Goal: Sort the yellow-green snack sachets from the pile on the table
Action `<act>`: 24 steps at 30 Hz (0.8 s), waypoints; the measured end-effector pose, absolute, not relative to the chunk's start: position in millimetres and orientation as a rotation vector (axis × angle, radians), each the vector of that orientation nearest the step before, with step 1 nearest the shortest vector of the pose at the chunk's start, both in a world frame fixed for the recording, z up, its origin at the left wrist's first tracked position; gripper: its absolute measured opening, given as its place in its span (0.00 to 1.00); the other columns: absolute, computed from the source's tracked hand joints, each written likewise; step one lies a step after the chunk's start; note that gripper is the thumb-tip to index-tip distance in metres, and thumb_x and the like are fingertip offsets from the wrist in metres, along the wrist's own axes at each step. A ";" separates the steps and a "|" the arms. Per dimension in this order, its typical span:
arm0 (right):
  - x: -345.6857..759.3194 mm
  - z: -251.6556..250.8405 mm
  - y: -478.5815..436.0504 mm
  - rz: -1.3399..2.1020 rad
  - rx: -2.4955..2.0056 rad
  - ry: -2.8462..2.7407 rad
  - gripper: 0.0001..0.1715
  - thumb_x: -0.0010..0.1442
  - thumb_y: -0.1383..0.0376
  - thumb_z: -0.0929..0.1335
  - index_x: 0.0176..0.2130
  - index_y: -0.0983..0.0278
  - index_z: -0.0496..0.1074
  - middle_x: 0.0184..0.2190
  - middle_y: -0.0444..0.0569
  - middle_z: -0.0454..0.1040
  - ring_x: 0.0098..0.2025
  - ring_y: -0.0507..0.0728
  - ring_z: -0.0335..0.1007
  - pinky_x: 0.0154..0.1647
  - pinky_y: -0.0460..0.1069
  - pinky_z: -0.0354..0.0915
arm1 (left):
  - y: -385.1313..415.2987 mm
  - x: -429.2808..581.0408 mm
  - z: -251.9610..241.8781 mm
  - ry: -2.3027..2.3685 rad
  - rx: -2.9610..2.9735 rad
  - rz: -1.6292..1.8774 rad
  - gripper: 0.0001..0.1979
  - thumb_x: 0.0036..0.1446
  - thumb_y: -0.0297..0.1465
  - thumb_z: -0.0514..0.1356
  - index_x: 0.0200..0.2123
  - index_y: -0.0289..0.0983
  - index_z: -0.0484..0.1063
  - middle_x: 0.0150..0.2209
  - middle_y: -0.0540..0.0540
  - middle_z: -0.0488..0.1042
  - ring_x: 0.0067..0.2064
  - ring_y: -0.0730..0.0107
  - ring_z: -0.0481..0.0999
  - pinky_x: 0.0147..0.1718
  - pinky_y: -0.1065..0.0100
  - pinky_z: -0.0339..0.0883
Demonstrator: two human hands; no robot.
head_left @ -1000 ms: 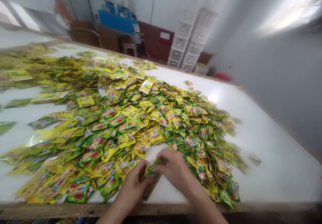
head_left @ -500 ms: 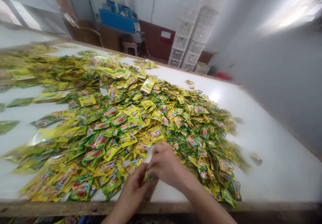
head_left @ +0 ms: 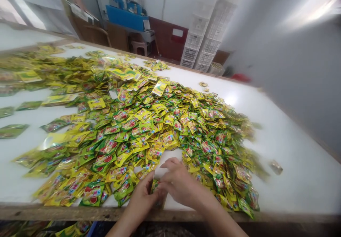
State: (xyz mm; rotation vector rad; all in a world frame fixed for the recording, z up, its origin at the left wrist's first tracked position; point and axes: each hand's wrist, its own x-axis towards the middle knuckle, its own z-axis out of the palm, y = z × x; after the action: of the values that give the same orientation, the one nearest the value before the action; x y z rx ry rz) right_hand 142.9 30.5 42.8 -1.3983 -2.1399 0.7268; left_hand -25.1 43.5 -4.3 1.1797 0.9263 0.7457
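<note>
A wide heap of small yellow and green sachets (head_left: 149,123) with red fruit pictures covers the white table (head_left: 287,173). Both hands work at the table's near edge. My left hand (head_left: 141,196) is closed round a small stack of sachets (head_left: 157,189) standing on edge. My right hand (head_left: 177,183) curls over the same stack from the right, fingers pinched on its top. The lower part of the stack is hidden between the two hands.
The wooden table rim (head_left: 80,214) runs along the front. Stacked white crates (head_left: 205,41) stand at the back, beside a blue box on a desk (head_left: 125,16) and a pink stool (head_left: 140,47). A single sachet (head_left: 275,166) lies apart at the right.
My right hand reached forward to the heap half a second ago and has come back onto the stack. The camera has shifted slightly.
</note>
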 end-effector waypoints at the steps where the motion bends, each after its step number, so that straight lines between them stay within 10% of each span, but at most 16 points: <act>1: 141.4 41.6 29.2 0.753 -1.406 -2.119 0.07 0.59 0.69 0.71 0.30 0.58 0.79 0.43 0.48 0.74 0.50 0.61 0.63 0.50 0.56 0.61 | 43.2 -25.5 -3.1 0.927 1.179 0.746 0.22 0.49 0.31 0.67 0.49 0.39 0.72 0.51 0.46 0.76 0.55 0.56 0.72 0.56 0.60 0.63; 17: 140.4 36.2 23.8 0.799 -1.448 -1.826 0.10 0.49 0.71 0.77 0.31 0.58 0.78 0.45 0.46 0.73 0.51 0.60 0.64 0.51 0.54 0.62 | 39.0 -33.3 -11.9 0.907 1.274 0.658 0.16 0.52 0.34 0.66 0.44 0.38 0.75 0.41 0.46 0.79 0.47 0.56 0.75 0.49 0.61 0.67; 24: 142.7 39.9 23.7 0.755 -1.474 -2.160 0.12 0.45 0.57 0.80 0.27 0.59 0.79 0.40 0.49 0.73 0.48 0.63 0.63 0.45 0.55 0.63 | 37.8 -31.5 -11.3 0.910 1.220 0.642 0.15 0.51 0.29 0.64 0.44 0.37 0.76 0.41 0.45 0.80 0.45 0.57 0.76 0.46 0.62 0.68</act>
State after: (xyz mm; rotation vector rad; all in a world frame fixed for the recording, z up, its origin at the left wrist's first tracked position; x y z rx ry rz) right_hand 142.7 23.7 39.9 -1.4738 -2.1605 0.7551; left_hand -31.5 37.8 -11.3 1.2197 0.9096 0.6418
